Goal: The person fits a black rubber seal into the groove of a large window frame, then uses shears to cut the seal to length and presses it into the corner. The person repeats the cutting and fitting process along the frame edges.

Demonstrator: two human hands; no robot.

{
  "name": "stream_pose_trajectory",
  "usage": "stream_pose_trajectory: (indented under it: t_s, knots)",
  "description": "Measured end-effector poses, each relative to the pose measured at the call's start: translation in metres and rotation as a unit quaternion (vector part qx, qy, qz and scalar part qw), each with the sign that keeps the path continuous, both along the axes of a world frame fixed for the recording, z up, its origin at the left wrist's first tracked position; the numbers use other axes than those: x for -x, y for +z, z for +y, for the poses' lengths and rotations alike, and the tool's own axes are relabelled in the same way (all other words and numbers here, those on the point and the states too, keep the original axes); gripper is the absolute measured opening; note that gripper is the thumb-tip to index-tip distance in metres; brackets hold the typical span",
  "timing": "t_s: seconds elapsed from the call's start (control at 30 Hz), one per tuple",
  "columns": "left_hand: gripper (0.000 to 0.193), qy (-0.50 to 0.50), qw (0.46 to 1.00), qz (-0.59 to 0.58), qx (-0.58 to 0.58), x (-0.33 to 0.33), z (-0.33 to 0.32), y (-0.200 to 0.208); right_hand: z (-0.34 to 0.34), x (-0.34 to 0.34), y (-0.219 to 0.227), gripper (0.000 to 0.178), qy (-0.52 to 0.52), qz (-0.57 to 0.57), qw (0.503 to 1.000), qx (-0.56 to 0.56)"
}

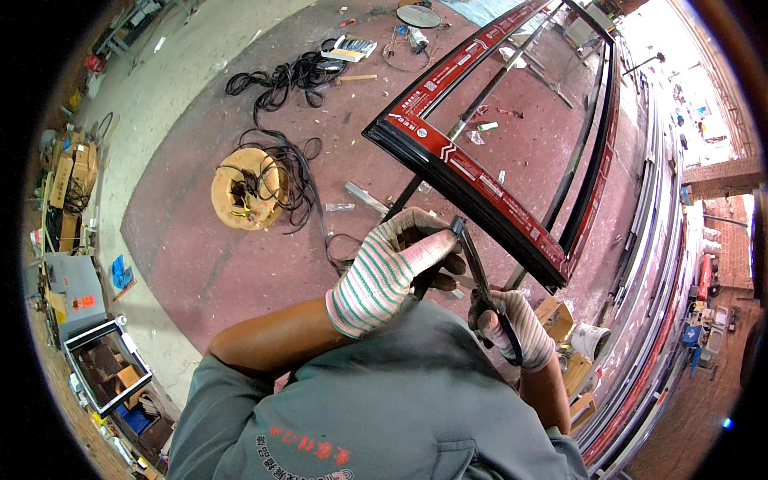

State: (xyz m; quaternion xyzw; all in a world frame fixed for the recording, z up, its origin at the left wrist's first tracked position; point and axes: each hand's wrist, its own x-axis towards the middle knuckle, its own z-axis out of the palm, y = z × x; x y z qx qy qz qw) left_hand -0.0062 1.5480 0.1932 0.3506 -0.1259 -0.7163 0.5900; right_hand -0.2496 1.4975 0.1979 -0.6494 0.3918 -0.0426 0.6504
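Observation:
My left hand (376, 276), in a white knit glove with green stripes, pinches a small dark piece (457, 225) between thumb and fingers. Its kind is too small to tell. In my right hand (524, 328), also gloved, is a pair of black-handled scissors (477, 264), with the blades pointing up toward that dark piece. The blade tips are close beside it; whether they touch I cannot tell. Just beyond both hands lies a large black frame (480, 200) with red printed film along its bars, raised above the floor on supports.
A round tan spool (250, 189) and tangled black strip (292, 84) lie on the reddish floor mat ahead left. Long profiles (652, 296) are stacked along the right. Cardboard boxes (556, 318) and a white bucket (590, 342) stand by my right arm. A grey case (74, 292) sits far left.

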Motion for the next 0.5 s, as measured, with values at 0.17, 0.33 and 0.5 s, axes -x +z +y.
stream_pose_trajectory:
  t_s: [0.17,0.33,0.5]
  knots:
    - [0.013,-0.006,1.000,-0.004,0.002,0.000,0.002,0.000,0.003,-0.004,0.011,0.019,-0.018,-0.004,0.999,-0.048]
    - [0.010,0.003,0.998,-0.045,0.034,0.004,0.003,-0.004,0.003,-0.004,0.014,0.032,-0.002,-0.015,0.997,-0.076]
    - [0.007,0.018,0.997,-0.071,0.037,0.009,0.003,-0.007,0.004,0.003,0.002,0.074,0.025,-0.018,0.998,-0.051]
